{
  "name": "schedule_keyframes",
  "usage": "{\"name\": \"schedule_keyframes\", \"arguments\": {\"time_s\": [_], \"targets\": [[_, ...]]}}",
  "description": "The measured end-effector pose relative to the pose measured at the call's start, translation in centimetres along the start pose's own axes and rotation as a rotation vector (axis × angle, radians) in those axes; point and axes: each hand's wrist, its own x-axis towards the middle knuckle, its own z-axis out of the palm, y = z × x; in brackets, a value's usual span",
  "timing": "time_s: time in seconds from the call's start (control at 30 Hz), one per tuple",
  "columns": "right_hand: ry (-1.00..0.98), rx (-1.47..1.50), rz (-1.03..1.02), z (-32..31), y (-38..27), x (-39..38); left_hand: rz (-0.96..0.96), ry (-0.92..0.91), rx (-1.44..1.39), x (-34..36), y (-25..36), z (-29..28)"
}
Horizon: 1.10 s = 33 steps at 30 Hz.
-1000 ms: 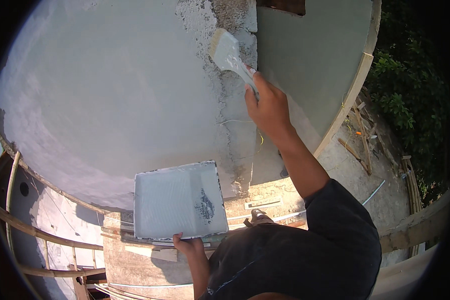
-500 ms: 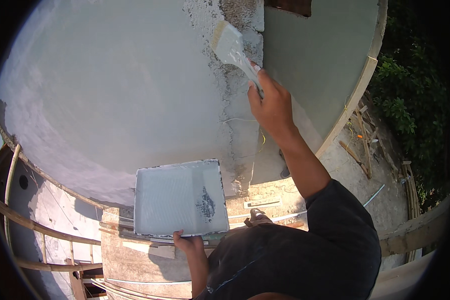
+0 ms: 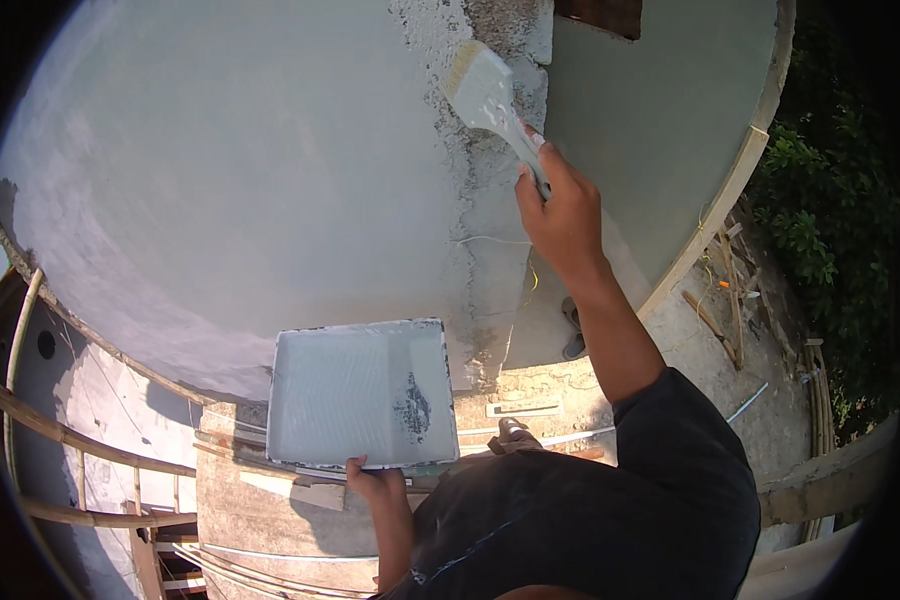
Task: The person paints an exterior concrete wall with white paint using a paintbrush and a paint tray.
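Observation:
My right hand [image 3: 562, 208] is closed round the handle of a wide paintbrush [image 3: 488, 92], which is smeared with pale paint. Its light bristles lie against a rough, unsmoothed strip [image 3: 467, 160] of the grey wall [image 3: 240, 170]. Lower down, my left hand [image 3: 378, 484] grips the near edge of a paint tray [image 3: 345, 395], thumb on the rim and the other fingers hidden beneath. Pale grey paint coats the tray, with a dark worn patch on its right part.
A brown rectangular piece [image 3: 610, 15] sits at the top of the wall. Bamboo poles [image 3: 100, 450] cross at the lower left. Sandals [image 3: 572, 330], timber strips [image 3: 710, 328] and a pale board [image 3: 525, 408] lie on the floor. Green foliage [image 3: 810, 185] fills the right side.
The wall, brush and right hand appear slightly further right in the view. The tray stays almost in place in my left hand, and both grips are unchanged.

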Motion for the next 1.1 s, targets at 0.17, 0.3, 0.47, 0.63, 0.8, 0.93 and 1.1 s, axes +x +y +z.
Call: {"name": "schedule_keyframes", "arguments": {"time_s": [0.17,0.3,0.47,0.63,0.8,0.93,1.1], "targets": [[-0.148,-0.061,0.116,0.0,0.2,0.0,-0.025,0.011,0.009,0.9,0.2,0.1],[-0.036,-0.008,0.078,-0.4,0.4,-0.5,0.020,-0.002,-0.007,0.2,0.4,0.7],[-0.090,0.065,0.118,0.2,0.4,-0.8,0.051,-0.007,0.037,0.2,0.9,0.8],[-0.010,0.146,0.130,0.5,0.7,-1.2,0.091,0.060,0.002,0.5,1.0,0.2],[0.049,0.168,0.151,1.9,2.4,-2.9,0.113,0.083,0.002,-0.1,1.3,0.3],[-0.127,0.124,0.261,2.1,2.9,-2.5,0.132,0.134,-0.017,0.1,1.4,-0.1],[0.064,0.189,0.166,2.6,3.0,-3.7,0.180,0.184,0.019,0.1,1.1,-0.1]]}}
